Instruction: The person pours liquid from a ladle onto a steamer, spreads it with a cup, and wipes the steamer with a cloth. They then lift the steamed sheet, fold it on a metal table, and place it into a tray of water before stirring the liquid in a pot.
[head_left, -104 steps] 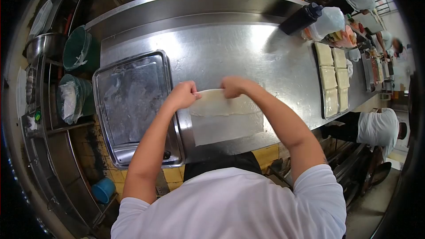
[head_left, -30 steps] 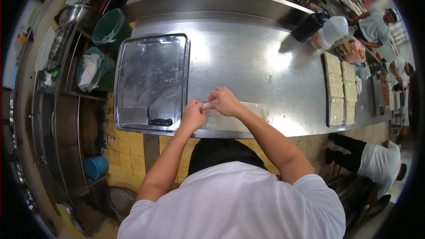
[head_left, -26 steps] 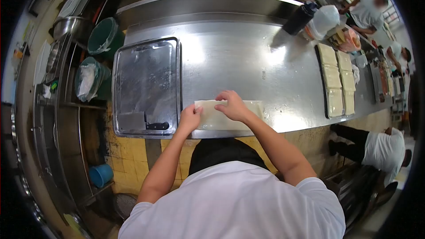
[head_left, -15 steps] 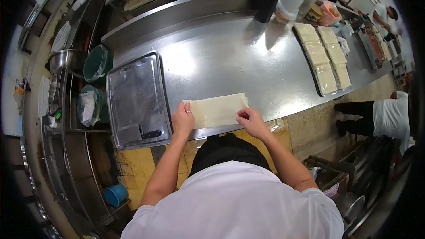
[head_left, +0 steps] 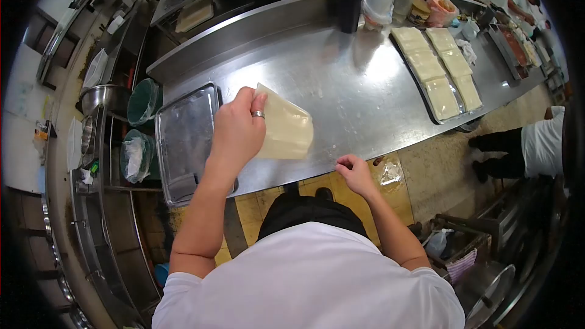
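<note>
A pale, flat sheet of dough (head_left: 285,127) hangs raised off the steel table, its free side bending toward the right. My left hand (head_left: 239,127), with a ring on one finger, pinches it along its left edge. Close to the table's front edge is my right hand (head_left: 355,173), apart from the dough; its fingers are curled together and nothing shows in them. Left of my left hand lies a dark metal tray (head_left: 183,109), partly covered by my forearm. On the right, folded pale dough pieces (head_left: 442,97) lie in two rows on another tray.
The steel table (head_left: 286,73) has a raised back ledge. A dark bottle (head_left: 350,7), a white jug (head_left: 379,0) and a pink bag (head_left: 443,9) stand at the back right. Lined green bins (head_left: 144,102) are at the left. Several people stand beyond the table and at the right.
My left hand has lifted the dough sheet off the table, up and leftward. My right hand has come away from the sheet's right corner and moved slightly right. The view has shifted a little.
</note>
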A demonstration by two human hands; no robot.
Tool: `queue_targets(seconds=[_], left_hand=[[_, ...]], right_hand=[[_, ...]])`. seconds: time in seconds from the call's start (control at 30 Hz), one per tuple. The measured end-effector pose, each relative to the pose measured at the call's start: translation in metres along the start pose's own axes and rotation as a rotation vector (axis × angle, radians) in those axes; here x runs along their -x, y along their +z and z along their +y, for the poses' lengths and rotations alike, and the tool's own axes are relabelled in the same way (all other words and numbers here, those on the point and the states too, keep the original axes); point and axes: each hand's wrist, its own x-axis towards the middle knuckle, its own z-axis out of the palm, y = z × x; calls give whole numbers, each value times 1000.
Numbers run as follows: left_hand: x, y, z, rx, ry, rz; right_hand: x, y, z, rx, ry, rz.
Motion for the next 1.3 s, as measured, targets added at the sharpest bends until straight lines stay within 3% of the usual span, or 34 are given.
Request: queue_targets(seconds=[0.13,0.37,0.77,0.87,1.07,1.3], left_hand=[[-9,-32,-19,-82,14,31],[-7,-107,-115,-269,-75,95],[19,-209,-313,-418,-252,99],[23,-203,-346,-417,-172,90],[25,-119,-380,-270,-71,-32],[29,2,-374,43,-128,-294]], right_hand=[[-9,11,-11,-27,-29,-14],[-37,73,-43,19,-43,-134],[-77,322,-198,132,-195,-451],[-86,373,-222,51,-218,-478],[-104,408,-224,-464,131,-432],[-132,405,-194,-1066,519,-641]])
